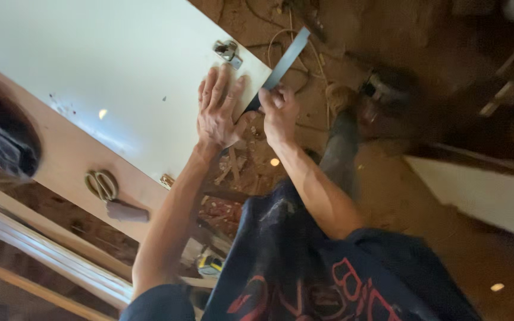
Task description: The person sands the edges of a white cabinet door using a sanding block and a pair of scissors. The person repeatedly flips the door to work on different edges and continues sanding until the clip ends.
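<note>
A large white panel (108,77) lies flat across the upper left, with a metal hinge (228,52) fixed near its edge. My left hand (217,110) presses flat on the panel's edge, fingers spread, just below the hinge. My right hand (279,113) is closed around a long flat grey metal strip (287,59), like a ruler or blade, which slants up to the right along the panel's corner. The two hands sit side by side, almost touching.
Scissors (102,184) lie on the bare wood board (66,154) under the panel. A second hinge (167,181) shows at the panel's lower edge. A yellow tape measure (210,266) and wood scraps (233,169) lie on the dirt floor. Another white board (483,193) rests at the right.
</note>
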